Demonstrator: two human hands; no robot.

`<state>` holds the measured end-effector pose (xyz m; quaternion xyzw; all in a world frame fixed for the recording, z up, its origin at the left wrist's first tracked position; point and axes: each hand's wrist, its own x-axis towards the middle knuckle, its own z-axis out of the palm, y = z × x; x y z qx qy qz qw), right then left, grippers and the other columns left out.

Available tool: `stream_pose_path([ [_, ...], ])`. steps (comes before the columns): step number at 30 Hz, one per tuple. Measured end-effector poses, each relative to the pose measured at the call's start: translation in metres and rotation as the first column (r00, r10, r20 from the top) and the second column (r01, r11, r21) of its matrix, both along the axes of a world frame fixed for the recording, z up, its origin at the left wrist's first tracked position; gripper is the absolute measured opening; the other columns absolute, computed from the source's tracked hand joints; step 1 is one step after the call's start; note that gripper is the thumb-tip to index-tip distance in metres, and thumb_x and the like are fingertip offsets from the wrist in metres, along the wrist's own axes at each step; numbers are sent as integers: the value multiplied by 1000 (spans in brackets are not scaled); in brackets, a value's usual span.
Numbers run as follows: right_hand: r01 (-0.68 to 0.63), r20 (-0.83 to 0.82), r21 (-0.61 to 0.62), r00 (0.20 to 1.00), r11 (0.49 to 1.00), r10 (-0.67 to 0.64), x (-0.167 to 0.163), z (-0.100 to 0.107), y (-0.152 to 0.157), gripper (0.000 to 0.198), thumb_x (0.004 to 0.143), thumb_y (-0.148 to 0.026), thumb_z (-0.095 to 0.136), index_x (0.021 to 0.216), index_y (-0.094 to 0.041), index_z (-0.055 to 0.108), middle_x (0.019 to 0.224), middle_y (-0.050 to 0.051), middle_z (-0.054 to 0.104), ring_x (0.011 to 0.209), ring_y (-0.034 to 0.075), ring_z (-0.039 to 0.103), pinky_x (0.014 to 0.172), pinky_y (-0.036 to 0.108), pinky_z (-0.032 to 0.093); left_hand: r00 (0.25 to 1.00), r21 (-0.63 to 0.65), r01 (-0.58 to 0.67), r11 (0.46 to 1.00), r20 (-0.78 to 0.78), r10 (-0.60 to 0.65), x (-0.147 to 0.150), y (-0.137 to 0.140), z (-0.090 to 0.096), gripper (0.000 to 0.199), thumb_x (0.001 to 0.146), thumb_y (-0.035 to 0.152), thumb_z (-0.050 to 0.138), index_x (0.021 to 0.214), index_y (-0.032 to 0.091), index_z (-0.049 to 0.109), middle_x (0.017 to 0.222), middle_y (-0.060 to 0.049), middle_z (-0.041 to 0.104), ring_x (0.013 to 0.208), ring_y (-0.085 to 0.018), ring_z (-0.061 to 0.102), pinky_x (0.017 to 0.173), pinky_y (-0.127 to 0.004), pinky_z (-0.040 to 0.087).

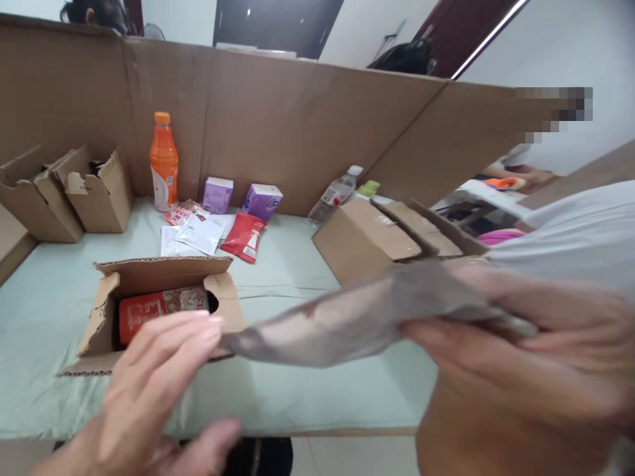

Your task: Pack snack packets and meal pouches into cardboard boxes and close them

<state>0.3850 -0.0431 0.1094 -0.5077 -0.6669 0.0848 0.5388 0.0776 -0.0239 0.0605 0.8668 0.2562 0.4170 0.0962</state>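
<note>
Standing behind everything is a tall cardboard wall that rims the far edge of a table spread with a pale green cloth. Near the table's right edge lies a shut cardboard box, and at the far left corner sit two torn, empty cartons. Closer to the front edge, left of the middle, an open cardboard box rests with its flaps ragged, and inside it lies a red packet on its side. Held across the front of the table is a crumpled sheet of brown paper — blurred, stretched from the open box's right flap over to the right hand, whose thumb and fingers are pinched tight on the paper's right end. The left hand hovers just in front of the open box with fingers spread loosely and thumb apart, its fingertips close to the paper's left tip; whether they touch it I cannot tell. By the far edge stands an orange drink bottle, upright, with two small purple boxes to its right. A clear bottle lies tipped beside the shut box. Between them — a red pouch and some white sachets, flat on the cloth.
</note>
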Motion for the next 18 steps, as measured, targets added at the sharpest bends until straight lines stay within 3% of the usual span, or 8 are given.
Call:
stream_pose_path([
  [2,-206,-12,-55,979,977,205,-6,3,-10,10,91,-29,75,93,-37,80,70,-1,75,48,17,63,40,27,45,998,-114,36,993,-42,-41,12,-7,-4,57,103,32,60,155,16,43,140,-16,66,129,-26,65,103,-36,61],
  [4,-321,-34,-106,947,941,319,-10,3,-11,13,93,-29,73,96,-39,82,67,0,75,50,19,67,43,27,50,997,-173,74,982,-13,-77,20,-11,-5,43,104,27,57,145,19,51,128,-12,73,116,-22,72,95,-30,63],
  [7,-406,-216,-79,899,911,382,-12,-3,-4,10,89,-38,79,99,-39,83,67,2,75,50,21,69,42,26,52,986,-186,125,975,136,-101,29,-11,0,23,99,10,55,118,24,59,95,-1,76,88,-14,75,77,-21,62],
  [10,-568,-457,-47,743,821,489,-15,-13,5,39,76,-63,85,109,-41,82,76,4,79,51,21,70,41,26,52,976,-188,81,979,214,-39,35,-10,2,23,98,7,54,112,25,59,89,2,73,79,-11,71,72,-18,58],
  [12,-651,-480,-127,701,749,528,-20,-18,10,51,71,-70,86,113,-40,82,81,4,80,59,22,73,47,26,57,974,-176,50,983,226,-9,37,-9,1,24,99,8,55,116,25,59,93,2,74,81,-11,71,76,-18,58],
  [14,-660,-388,-251,739,708,552,-25,-23,12,41,76,-65,85,104,-34,84,78,5,78,63,23,74,54,28,60,976,-155,38,987,219,-3,35,-7,0,22,100,9,55,116,24,59,93,2,74,81,-11,71,75,-18,58],
  [16,-577,-292,-270,812,771,505,-28,-29,12,28,83,-58,81,91,-31,84,71,4,74,60,23,71,55,31,62,988,-101,6,995,152,9,27,-4,3,16,102,12,54,114,23,59,95,0,74,83,-13,71,76,-21,57],
  [18,-387,-268,-142,901,911,341,-27,-37,11,22,86,-56,79,87,-35,83,70,1,74,64,24,72,62,35,65,996,-1,-79,997,39,79,13,1,7,15,103,18,57,118,21,59,105,-6,76,96,-19,72,87,-30,58],
])
